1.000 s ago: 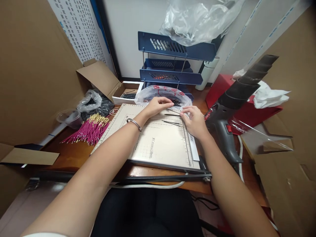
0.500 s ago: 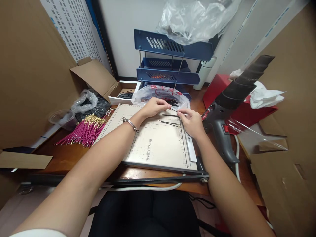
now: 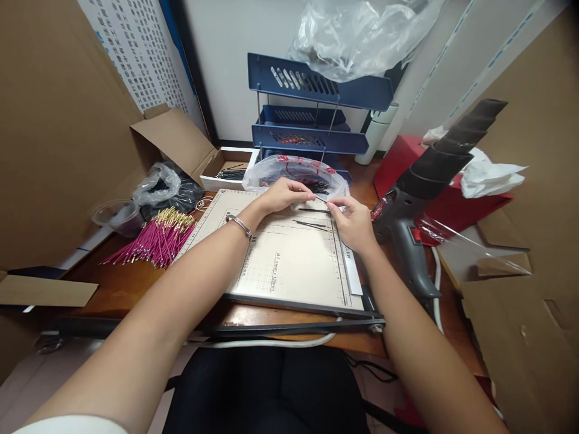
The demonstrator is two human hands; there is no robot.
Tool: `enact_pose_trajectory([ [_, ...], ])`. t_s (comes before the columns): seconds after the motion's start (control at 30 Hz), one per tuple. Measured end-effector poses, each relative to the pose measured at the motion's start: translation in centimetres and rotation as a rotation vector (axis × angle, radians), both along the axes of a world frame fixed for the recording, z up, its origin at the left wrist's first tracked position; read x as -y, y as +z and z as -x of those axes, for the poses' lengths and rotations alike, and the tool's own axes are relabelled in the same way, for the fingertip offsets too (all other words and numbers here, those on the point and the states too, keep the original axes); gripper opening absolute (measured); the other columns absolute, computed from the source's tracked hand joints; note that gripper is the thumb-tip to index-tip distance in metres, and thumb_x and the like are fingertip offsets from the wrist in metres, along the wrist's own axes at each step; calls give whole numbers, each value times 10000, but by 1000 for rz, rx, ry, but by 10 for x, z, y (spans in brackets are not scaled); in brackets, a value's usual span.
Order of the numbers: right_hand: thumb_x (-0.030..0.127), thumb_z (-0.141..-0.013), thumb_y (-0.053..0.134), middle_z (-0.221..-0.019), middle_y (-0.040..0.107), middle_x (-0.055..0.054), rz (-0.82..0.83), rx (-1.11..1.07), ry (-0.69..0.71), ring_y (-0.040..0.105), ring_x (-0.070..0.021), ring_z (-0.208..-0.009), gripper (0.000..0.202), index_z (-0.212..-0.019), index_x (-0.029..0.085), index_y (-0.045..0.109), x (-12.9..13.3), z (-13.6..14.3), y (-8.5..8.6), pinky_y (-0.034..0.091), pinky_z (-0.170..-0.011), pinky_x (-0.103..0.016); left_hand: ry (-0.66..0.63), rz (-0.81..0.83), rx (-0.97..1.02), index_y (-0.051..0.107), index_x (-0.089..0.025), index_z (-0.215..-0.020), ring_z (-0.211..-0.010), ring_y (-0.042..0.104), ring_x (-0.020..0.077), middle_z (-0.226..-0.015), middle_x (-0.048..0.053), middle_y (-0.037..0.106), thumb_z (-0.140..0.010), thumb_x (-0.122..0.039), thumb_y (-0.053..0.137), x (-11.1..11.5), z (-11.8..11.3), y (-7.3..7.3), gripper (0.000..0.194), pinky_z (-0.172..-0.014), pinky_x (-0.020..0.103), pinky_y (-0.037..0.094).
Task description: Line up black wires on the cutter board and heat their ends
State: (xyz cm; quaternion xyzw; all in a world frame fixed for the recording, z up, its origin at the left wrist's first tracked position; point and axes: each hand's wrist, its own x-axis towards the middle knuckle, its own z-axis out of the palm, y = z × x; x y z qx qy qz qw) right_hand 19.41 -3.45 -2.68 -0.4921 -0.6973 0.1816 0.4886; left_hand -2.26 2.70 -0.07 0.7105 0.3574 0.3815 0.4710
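Between my two hands is a thin dark rod-like piece (image 3: pixel 321 199); whether it is a wire or a tube I cannot tell. The fingertips of my left hand (image 3: pixel 284 196) pinch its left end. Its right end sits between the thumb and fingers of my right hand (image 3: pixel 351 222). Both hands are over the far right part of a beige paper cutter board (image 3: pixel 298 271) printed with rulers. Several thin black pieces (image 3: pixel 312 225) lie on the board below them. Just behind the hands stands a clear plastic bag (image 3: pixel 260 173) with dark thin pieces inside.
A grey heat gun (image 3: pixel 409 223) stands nozzle-up at right, by a red tissue box (image 3: pixel 484 208). Magenta rods with gold tips (image 3: pixel 156 238) lie in a pile at left. An open carton (image 3: pixel 228 182) and blue tray rack (image 3: pixel 312 141) are behind. The cutter's black arm (image 3: pixel 289 328) crosses the front.
The view has shifted very slightly. Both hands keep their pinch, and the thin piece between them now slants a little more.
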Motion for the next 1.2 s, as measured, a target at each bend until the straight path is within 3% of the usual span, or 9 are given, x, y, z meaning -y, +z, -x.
enact_pose_trajectory([
  [0.23,407,-905,625,-975,807,-101,-21,-16,34,727,-255,-937,248,-881,198,756,-3,-1,-3,556,-892,-415,-32,50,23,810,-126,-805,-631,559,99,-704,30,724,-692,-436,903,-1,1,1,343,-640,260,420],
  [0.77,404,-899,648,-993,818,-95,-30,-19,54,734,-250,-955,243,-895,202,783,-4,0,-5,562,-918,-415,-65,-3,-40,842,-137,-847,-719,608,124,-791,58,768,-747,-384,864,-2,2,2,267,-701,271,433],
  [0.9,412,-894,649,-976,820,-91,-7,-29,60,735,-248,-931,248,-891,206,787,-4,0,-5,568,-905,-417,-74,17,-41,832,-133,-774,-725,615,125,-757,60,754,-739,-363,859,-4,2,2,234,-718,278,437],
  [1.2,420,-859,651,-961,827,-96,14,-42,26,739,-255,-906,263,-870,197,790,-3,1,-5,571,-893,-425,32,21,32,832,-148,-785,-612,469,94,-667,22,670,-777,-429,847,-4,4,0,281,-627,273,370],
])
